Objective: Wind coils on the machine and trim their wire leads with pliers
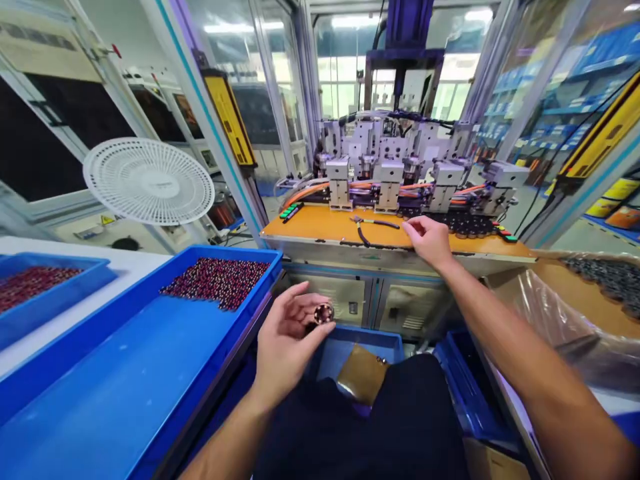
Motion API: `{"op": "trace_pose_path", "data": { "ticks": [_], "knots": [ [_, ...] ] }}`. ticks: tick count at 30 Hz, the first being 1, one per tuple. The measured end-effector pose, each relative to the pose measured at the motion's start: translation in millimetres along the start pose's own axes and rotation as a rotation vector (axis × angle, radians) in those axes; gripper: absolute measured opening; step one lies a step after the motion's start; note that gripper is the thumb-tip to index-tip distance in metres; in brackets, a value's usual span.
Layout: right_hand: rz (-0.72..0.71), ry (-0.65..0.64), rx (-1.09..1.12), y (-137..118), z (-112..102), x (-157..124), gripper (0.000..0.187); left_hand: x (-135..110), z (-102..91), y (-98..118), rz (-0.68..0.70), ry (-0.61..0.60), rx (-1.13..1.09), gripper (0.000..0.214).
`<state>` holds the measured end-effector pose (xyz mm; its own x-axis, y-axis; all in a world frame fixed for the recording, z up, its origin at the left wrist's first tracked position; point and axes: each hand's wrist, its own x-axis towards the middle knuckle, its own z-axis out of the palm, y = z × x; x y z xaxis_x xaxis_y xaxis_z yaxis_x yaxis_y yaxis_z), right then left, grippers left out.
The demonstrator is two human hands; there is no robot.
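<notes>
The left hand (pixel 287 333) was raised in front of the body, palm turned up and inward, with the bare forearm rising from the lower left. Its fingers (pixel 293 295) curled loosely, and the thumb and fingertips pinched a part (pixel 323 313). The right arm reached straight out ahead, bare past the elbow. The right hand (pixel 429 241) lay palm down, knuckles up, fingers bent downward at their tips; whether they gripped anything could not be told. The hands were well apart.
</notes>
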<state>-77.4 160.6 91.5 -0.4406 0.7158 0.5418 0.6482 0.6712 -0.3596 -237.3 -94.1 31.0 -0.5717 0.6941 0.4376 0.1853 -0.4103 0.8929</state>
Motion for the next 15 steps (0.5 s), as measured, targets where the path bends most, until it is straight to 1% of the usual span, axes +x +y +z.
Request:
{"op": "trace_pose_path", "data": {
  "ticks": [2,4,5,6,8,10,12,15],
  "knots": [
    [-0.126,-0.035,0.116,-31.9,-14.2,-46.2,0.025,-25.0,-3.5,4.8,0.125,-0.004,0.07,0.057],
    [-0.495,-0.159,0.395,-61.3,-30.0,-95.3,0.021,-42.4,-5.9,5.4,0.205,-0.024,0.127,0.059],
    [-0.607,-0.201,0.439,-73.0,-36.9,-117.2,0.021,-48.5,-6.4,4.6,0.229,-0.041,0.14,0.061],
    [-0.67,-0.234,0.42,-81.8,-42.4,-135.8,0.019,-53.2,-6.2,3.4,0.244,-0.06,0.146,0.062],
    [-0.7,-0.311,0.356,-89.9,-48.2,-161.7,0.021,-58.9,-3.9,1.3,0.253,-0.096,0.143,0.065],
    [-0.674,-0.373,0.32,-87.3,-49.1,-174.7,0.024,-60.9,0.4,0.5,0.259,-0.12,0.112,0.07],
    [-0.65,-0.439,0.37,-79.8,-49.2,-180.4,0.023,-60.5,5.0,1.1,0.238,-0.129,0.069,0.074],
    [-0.585,-0.583,0.551,-70.3,-51.0,-184.7,0.022,-58.6,9.2,2.1,0.167,-0.147,-0.005,0.075]
  ]
}}
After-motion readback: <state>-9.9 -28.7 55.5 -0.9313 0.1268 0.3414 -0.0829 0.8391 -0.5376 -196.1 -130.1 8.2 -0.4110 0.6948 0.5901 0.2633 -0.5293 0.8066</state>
